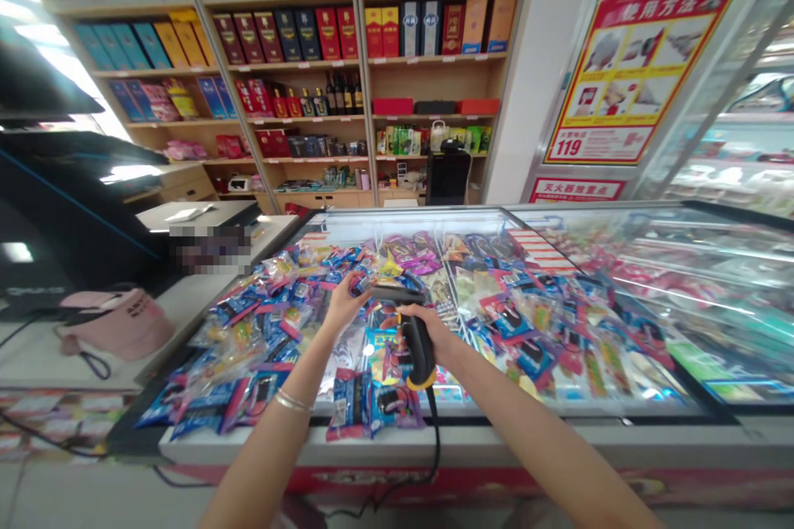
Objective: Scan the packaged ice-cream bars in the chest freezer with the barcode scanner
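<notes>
My right hand (430,328) is wrapped around the grip of a black barcode scanner (418,351) with yellow trim. Its head points left, and a black cable hangs from its base. Just left of the scanner head, my left hand (347,297) has its fingers closed on a small blue-and-red snack packet (357,284), partly hidden by the fingers. Below both hands, many similar packets lie on the glass top of a chest freezer (397,445). Two blue-and-pink packets (395,407) rest at its front edge.
More packets are heaped left (260,322) and right (533,331) on the glass. At left stands a counter with a pink bag (121,321) and a dark monitor (55,215). Shelves of boxed goods (303,37) line the back. The scanner cable (436,446) loops over the freezer's front.
</notes>
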A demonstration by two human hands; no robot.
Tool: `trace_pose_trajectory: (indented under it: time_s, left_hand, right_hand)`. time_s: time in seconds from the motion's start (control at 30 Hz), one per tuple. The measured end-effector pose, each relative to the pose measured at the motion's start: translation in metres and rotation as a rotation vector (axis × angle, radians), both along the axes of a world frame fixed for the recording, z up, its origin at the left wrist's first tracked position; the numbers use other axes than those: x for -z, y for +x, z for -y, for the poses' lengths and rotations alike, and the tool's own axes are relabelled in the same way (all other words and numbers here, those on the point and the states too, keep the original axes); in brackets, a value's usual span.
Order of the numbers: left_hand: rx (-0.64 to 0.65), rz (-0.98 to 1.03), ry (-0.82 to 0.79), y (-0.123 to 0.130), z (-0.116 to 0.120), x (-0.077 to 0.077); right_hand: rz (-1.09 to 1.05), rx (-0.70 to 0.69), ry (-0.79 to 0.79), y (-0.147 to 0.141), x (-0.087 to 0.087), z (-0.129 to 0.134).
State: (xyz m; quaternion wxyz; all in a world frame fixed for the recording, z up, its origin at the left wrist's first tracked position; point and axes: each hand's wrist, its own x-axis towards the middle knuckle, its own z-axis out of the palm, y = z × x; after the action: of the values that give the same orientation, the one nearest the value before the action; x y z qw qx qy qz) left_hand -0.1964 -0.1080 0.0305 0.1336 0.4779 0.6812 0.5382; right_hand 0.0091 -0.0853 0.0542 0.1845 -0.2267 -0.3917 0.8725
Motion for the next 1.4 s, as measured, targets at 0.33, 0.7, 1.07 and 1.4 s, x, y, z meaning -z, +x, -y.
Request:
trace_pose_trajectory:
  time_s: [0.33, 0.7, 1.07, 1.4]
  left_hand:
    - [0.054, 0.355, -0.099, -0.017, 0.005, -0.002]
    - [-0.194, -0.13, -0.154, -0.031, 0.014, -0.018]
    - [-0.028, -0.307, -0.317, -0.03, 0.023, -0.032]
    - [-0.017, -0.247, -0.276, -0.029, 0.021, -0.03]
  right_hand:
    - [-0.014, -0.068, 0.175, 0.013, -0.02, -0.003]
    - [0.139, 0.049, 0.47, 0.007, -0.005, -0.006]
    - [0.09, -0.1, 0.431, 0.009, -0.008, -0.004]
    - [0.1, -0.069, 0.385, 0.008, -0.005, -0.005]
